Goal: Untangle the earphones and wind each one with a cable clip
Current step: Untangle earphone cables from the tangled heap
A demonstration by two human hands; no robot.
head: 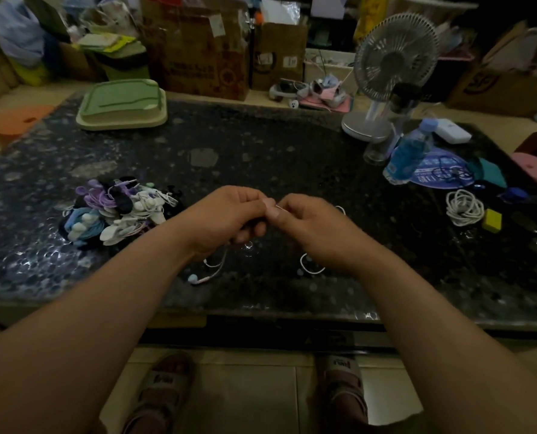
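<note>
Pinch grip: left hand point(229, 214) and right hand point(311, 227) on earphone cable point(311, 272) (earbud point(193, 278) trailing below), over speckled counter point(260, 145), boxes point(198, 48) behind.

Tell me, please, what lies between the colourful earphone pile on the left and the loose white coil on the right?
In the head view, the left hand and right hand, together pinching a white earphone cable.
</note>
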